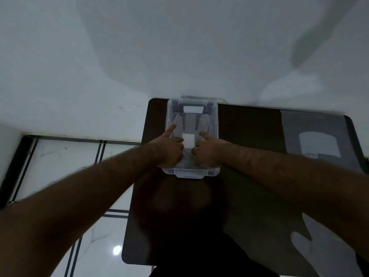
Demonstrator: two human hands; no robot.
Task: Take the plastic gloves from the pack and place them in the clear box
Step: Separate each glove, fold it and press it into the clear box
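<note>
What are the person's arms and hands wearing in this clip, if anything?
Nothing visible. The left hand and right hand are bare: no gloves, rings or watch that can be made out. Both forearms are uncovered up to the frame edge, with visible hair and no sleeves. The dim light could hide small details.

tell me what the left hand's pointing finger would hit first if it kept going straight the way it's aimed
The left hand has one finger stretched up and away, lying near the left wall of the clear box. Going straight on, it would probably meet that left wall or the far left corner first, though depth is hard to judge here.
</note>
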